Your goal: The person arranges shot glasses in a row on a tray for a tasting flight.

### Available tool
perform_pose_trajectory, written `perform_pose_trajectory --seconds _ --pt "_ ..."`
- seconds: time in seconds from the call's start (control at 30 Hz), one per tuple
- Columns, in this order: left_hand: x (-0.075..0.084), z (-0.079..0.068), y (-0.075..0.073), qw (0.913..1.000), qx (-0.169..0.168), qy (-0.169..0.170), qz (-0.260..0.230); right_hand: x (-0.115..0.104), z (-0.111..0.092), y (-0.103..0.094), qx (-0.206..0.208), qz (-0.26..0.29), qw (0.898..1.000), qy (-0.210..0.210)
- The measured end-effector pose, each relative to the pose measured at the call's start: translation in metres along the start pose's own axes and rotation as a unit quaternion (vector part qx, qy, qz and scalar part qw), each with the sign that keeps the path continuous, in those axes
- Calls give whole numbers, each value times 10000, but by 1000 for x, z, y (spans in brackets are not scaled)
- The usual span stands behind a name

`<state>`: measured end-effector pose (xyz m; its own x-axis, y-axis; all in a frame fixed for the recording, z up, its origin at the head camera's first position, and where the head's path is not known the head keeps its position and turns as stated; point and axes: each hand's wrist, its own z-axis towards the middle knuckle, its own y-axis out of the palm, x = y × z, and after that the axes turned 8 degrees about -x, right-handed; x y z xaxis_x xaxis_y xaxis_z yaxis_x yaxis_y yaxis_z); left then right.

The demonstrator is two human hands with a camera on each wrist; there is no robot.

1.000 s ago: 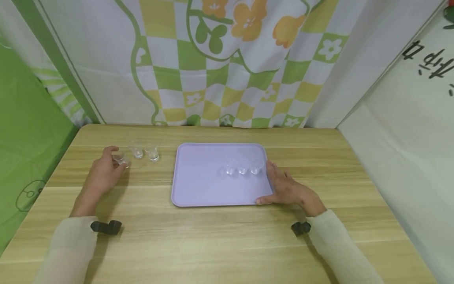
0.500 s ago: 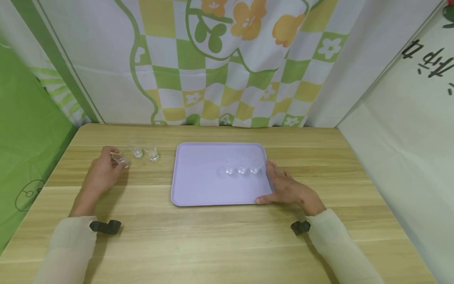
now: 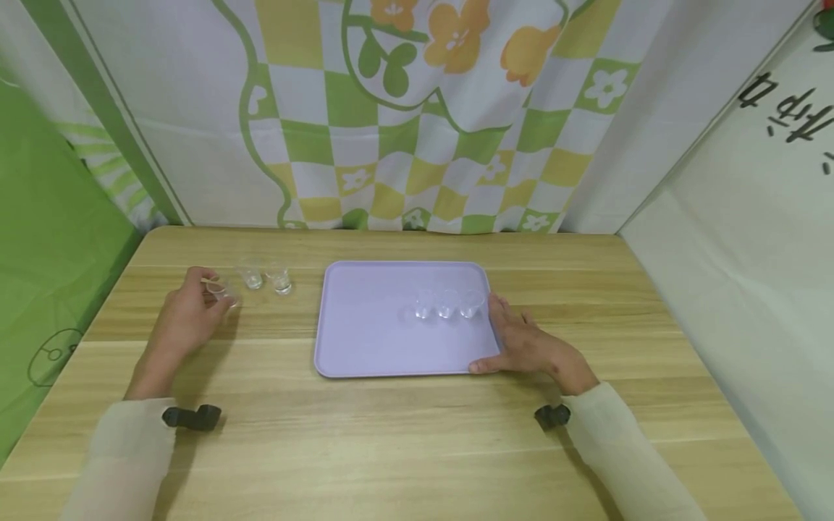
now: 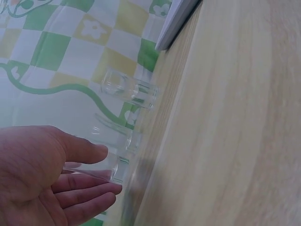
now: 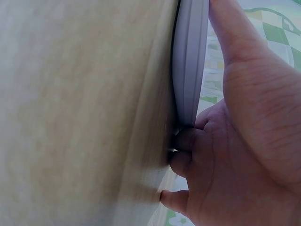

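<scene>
At the left of the table, my left hand [image 3: 187, 315] pinches a small clear shot glass [image 4: 117, 170] between thumb and fingers. The glass is partly hidden by the hand. Two more shot glasses, one nearer [image 3: 251, 276] and one farther right [image 3: 280, 278], stand just beyond it. A lilac tray [image 3: 371, 340] lies flat in the middle of the table. Three clear shot glasses [image 3: 446, 305] stand in a row on its right half. My right hand [image 3: 531, 346] grips the tray's near right corner, its thumb on the front rim and its fingers along the right side.
The wooden table [image 3: 365, 449] stretches in front of the tray and on both sides. A checked, flowered curtain [image 3: 417, 174] hangs behind its back edge. Green cloth [image 3: 52, 239] is at the left and a white wall sheet [image 3: 749, 253] at the right.
The shot glass in my left hand has shifted very slightly within the fingers. Both hands, the tray and the other glasses stay where they were.
</scene>
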<state>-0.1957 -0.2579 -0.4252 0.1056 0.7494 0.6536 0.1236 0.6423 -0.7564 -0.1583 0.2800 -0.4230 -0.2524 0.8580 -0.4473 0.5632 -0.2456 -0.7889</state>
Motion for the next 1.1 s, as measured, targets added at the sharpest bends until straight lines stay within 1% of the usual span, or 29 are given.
perform_pose_trajectory --seconds 0.27,0.5,0.63,0.83,1.1 --pt "2 -1 -2 10000 -62 10 -13 0 0 0 8 -47 10000 -8" --pt "8 -3 -2 9999 40 143 36 0 0 1 33 -36 10000 -37" --pt "12 -5 -3 9997 63 214 37 1 0 2 13 -37 10000 -32" --pt "20 -6 -2 9990 114 425 27 1 0 1 1 -17 10000 -17" --pt "35 -5 -1 9983 147 571 33 2 0 1 32 -39 10000 -40"
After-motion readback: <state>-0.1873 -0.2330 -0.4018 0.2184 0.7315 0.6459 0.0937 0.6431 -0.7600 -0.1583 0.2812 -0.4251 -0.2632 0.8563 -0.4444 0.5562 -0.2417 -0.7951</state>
